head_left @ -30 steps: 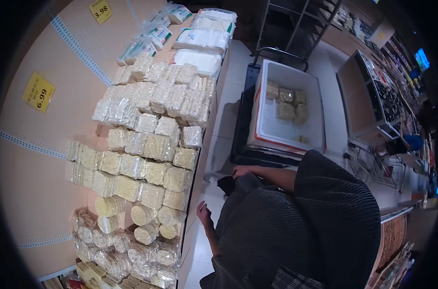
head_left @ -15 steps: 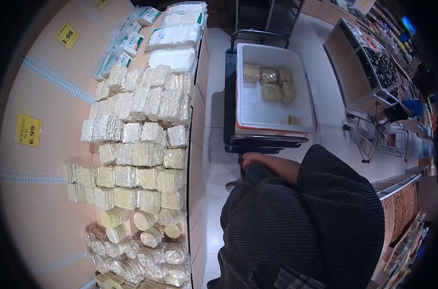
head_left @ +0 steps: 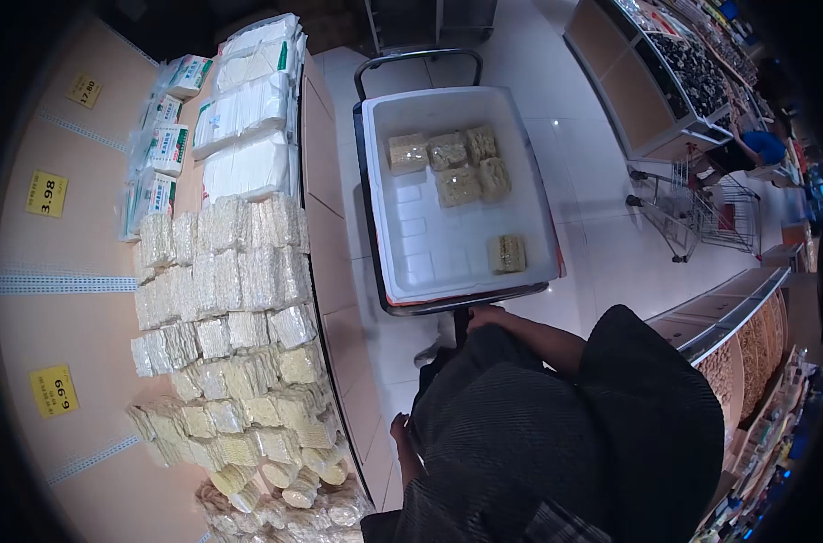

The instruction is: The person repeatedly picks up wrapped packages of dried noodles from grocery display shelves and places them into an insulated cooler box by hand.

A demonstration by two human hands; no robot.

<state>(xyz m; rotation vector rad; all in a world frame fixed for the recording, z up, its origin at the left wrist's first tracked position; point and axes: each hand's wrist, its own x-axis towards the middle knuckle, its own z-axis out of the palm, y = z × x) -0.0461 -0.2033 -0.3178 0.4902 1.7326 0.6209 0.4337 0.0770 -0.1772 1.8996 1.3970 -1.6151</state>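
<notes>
My right hand [head_left: 485, 316] is in front of my body, just below the near rail of the cart [head_left: 466, 301]. Its fingers look curled, but what they may hold is hidden. At my left side hangs my left hand [head_left: 399, 427], close to the shelf edge; its fingers are too small and dark to make out. On the cart stands a white foam box [head_left: 402, 249] with several clear-wrapped packs of dried noodles [head_left: 458, 185] grouped toward its far end. A single noodle pack [head_left: 510, 253] lies apart at the near right corner.
On the left, a shelf holds stacked noodle blocks [head_left: 221, 281] and white noodle packages [head_left: 246, 163], with yellow price tags [head_left: 46, 194] behind. A shopping cart [head_left: 701, 217] and a person in blue [head_left: 761, 147] are at the right, near display bins [head_left: 646, 81].
The view has shifted, with the shelf and cart now farther left. My left hand has come into view at my side. The lone noodle pack in the box shows more fully.
</notes>
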